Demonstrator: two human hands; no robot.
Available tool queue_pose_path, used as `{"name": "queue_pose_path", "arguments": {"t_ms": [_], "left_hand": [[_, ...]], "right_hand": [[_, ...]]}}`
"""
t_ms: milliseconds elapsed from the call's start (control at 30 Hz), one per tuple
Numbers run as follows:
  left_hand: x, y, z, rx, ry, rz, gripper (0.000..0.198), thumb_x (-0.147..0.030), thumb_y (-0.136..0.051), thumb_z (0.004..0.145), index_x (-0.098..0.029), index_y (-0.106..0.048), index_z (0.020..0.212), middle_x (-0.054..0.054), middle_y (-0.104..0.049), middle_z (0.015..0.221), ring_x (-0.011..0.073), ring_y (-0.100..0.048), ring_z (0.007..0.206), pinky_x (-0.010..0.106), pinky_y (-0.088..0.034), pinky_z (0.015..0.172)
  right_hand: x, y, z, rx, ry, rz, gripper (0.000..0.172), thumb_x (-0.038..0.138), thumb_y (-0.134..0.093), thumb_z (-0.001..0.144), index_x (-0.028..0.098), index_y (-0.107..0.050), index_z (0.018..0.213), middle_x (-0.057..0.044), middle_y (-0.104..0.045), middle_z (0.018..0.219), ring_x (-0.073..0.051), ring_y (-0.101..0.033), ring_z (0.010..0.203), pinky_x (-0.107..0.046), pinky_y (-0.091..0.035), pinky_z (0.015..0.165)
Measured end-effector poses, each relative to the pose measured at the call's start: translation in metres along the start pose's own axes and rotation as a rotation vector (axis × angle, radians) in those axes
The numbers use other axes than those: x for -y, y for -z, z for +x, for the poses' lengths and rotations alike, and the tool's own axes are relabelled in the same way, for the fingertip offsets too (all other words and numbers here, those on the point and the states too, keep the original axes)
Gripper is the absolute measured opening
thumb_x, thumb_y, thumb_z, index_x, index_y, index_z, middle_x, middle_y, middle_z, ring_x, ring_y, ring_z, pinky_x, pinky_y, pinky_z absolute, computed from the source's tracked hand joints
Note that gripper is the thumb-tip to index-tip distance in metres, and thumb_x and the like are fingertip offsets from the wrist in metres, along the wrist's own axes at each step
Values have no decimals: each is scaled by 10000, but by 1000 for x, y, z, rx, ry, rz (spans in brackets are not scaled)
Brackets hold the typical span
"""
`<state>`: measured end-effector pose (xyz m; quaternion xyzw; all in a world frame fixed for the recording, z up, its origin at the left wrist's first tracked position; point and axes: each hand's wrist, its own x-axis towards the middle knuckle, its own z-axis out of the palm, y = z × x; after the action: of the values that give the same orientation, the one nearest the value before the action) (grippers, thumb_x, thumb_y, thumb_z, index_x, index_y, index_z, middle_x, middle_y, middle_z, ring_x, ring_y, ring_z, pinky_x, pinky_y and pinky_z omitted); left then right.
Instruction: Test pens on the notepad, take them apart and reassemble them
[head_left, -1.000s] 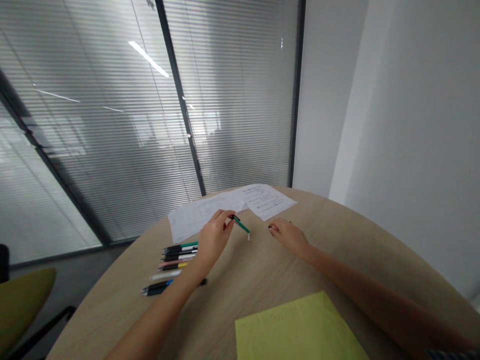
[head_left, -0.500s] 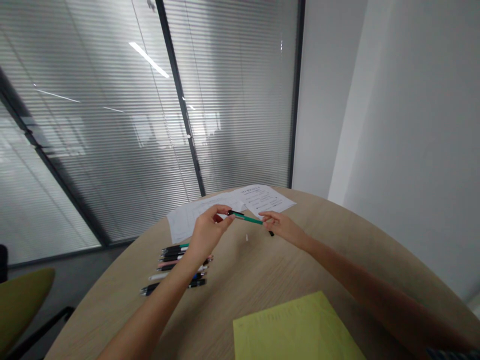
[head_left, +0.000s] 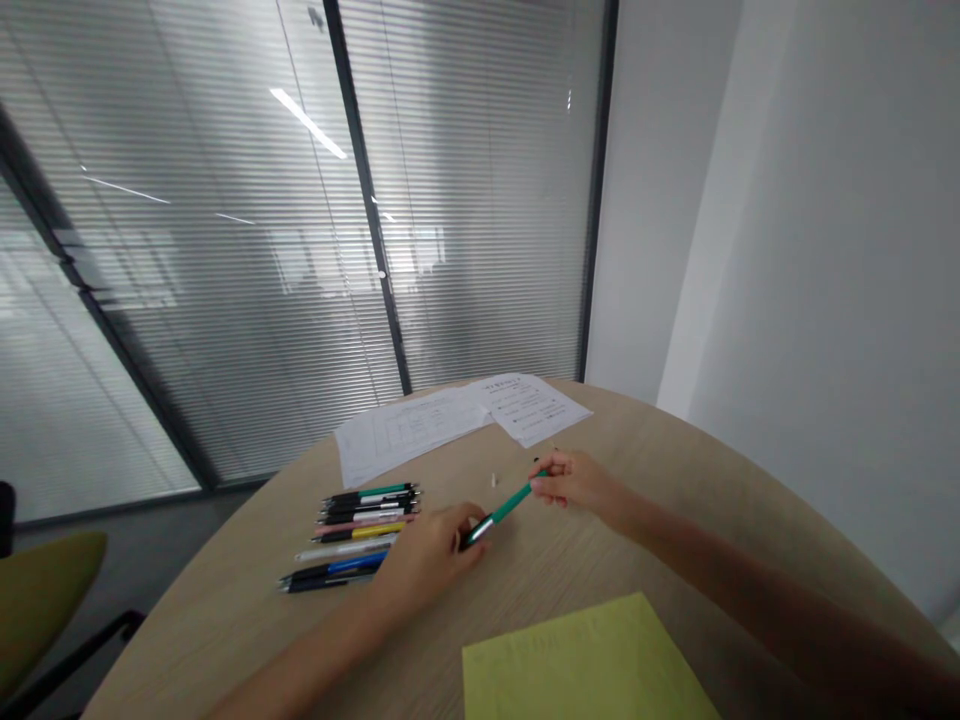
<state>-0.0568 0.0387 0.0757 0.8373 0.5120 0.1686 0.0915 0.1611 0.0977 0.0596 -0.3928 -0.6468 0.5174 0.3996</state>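
Observation:
A green pen (head_left: 505, 510) slants above the round wooden table (head_left: 697, 470). My right hand (head_left: 576, 478) pinches its upper end. My left hand (head_left: 429, 556) is lower and nearer, with its fingers curled around the pen's dark lower end. A small white part (head_left: 493, 480) lies on the table just beyond the pen. Left of my left hand, a row of several pens (head_left: 358, 530) lies side by side, in green, black, pink, yellow, white and blue.
Two printed white sheets (head_left: 457, 420) lie at the table's far edge. A yellow paper (head_left: 592, 665) lies at the near edge. A glass partition with blinds (head_left: 300, 250) stands behind the table. An olive chair (head_left: 41, 600) stands at the lower left.
Both hands came down and toward me with the green pen. The pen tilted from nearly level to slanting, and my left hand dropped low beside the pen row.

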Motion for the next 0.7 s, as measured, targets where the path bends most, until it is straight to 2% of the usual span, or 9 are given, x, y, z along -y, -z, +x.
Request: {"name": "queue_pose_path", "arguments": {"t_ms": [133,267,367,467,567,700], "left_hand": [[3,-18,-17,95,-92,229,226,-244,-402,828,-203,-553,991,42,-669,799,193,-627,714,245,-430,595],[11,-23,-23,82,-47,280,235,-214,-342,857,-167,-521,1002,77,-665,821,214,-632,748,278,-453,628],[18,-25,-25,38,-38,264,213,-212,-329,860,-173,-503,977,70,-658,824,202,-627,754,273,-458,641],[22,-25,-26,-11,-83,247,194,-207,-337,852,-176,-488,969,65,-648,835,189,-617,761,264,-457,654],[23,-27,-27,-60,-134,248,192,-204,-342,846,-171,-489,965,66,-639,817,186,-608,743,262,-457,638],[26,-30,-28,-131,-197,262,190,-211,-356,836,-184,-505,952,60,-632,817,183,-597,737,265,-459,639]], "right_hand": [[-6,-18,-13,68,-78,70,274,405,-631,605,155,-580,705,28,-561,534,-51,-448,411,-170,-315,387],[-12,-20,-1,21,-108,180,347,449,-455,745,145,-598,832,-16,-594,635,-53,-476,435,-164,-326,387],[-23,-22,20,-59,-73,-77,265,319,-477,755,150,-600,918,-29,-619,710,-53,-474,455,-155,-325,385],[-38,-33,39,-122,-73,-431,292,229,-507,732,179,-585,1009,-24,-645,755,-74,-509,484,-176,-376,428],[-49,-45,53,-156,-51,-538,292,189,-548,696,172,-610,981,-41,-659,779,-130,-575,620,-228,-434,553],[-53,-52,61,-187,-27,-598,190,155,-573,664,163,-657,833,-74,-666,833,-186,-590,803,-278,-434,701]]}}
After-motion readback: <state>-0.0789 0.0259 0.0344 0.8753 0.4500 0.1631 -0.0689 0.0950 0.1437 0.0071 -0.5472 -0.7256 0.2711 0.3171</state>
